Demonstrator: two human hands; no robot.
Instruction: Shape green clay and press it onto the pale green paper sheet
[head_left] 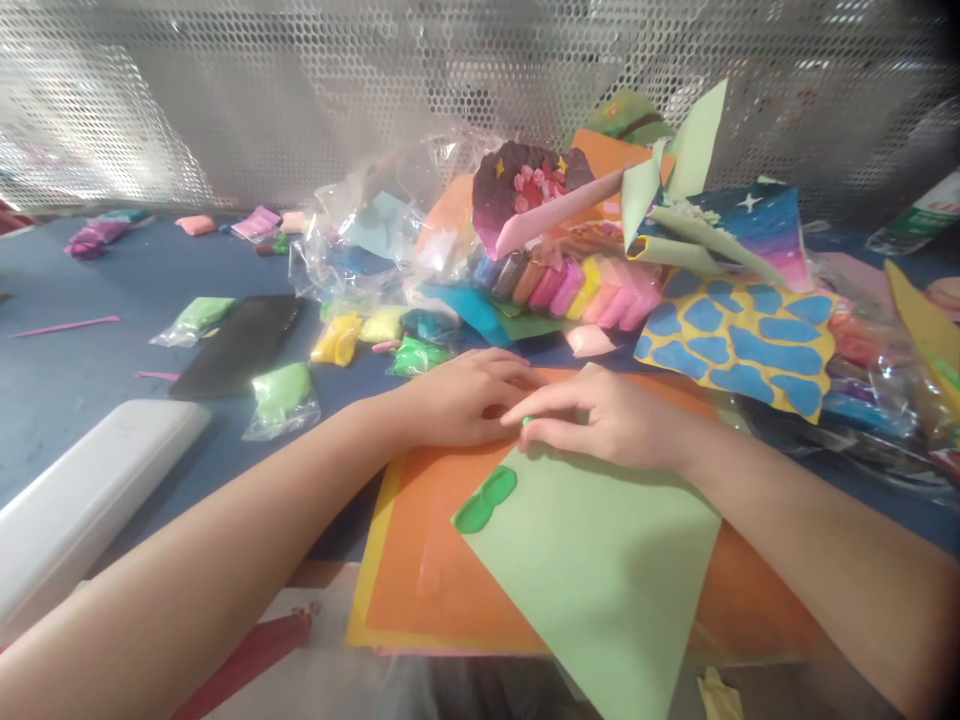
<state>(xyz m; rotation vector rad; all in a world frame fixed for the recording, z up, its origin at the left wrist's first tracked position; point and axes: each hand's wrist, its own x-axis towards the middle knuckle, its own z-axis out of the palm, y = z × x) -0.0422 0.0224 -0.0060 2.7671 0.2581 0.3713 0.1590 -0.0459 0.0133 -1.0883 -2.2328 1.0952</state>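
Observation:
My right hand (600,420) pinches a small bit of green clay (526,421) between thumb and forefinger, just above the edge of a pale green paper sheet (592,570). A flattened, bright green clay shape (485,498) lies stuck near that sheet's left corner. My left hand (465,400) rests on an orange paper sheet (427,540), its fingertips close to my right hand. Nothing shows in its grip. The orange sheet lies partly under the pale green one, over a yellow sheet (367,570).
A heap of paper crafts (735,340) and a row of clay packs (562,290) lie ahead, with plastic bags around them. Bagged clay (285,400) and a black pad (240,345) lie left on the blue tabletop (97,320). A white case (82,500) lies at the left edge, before perforated metal mesh (300,90).

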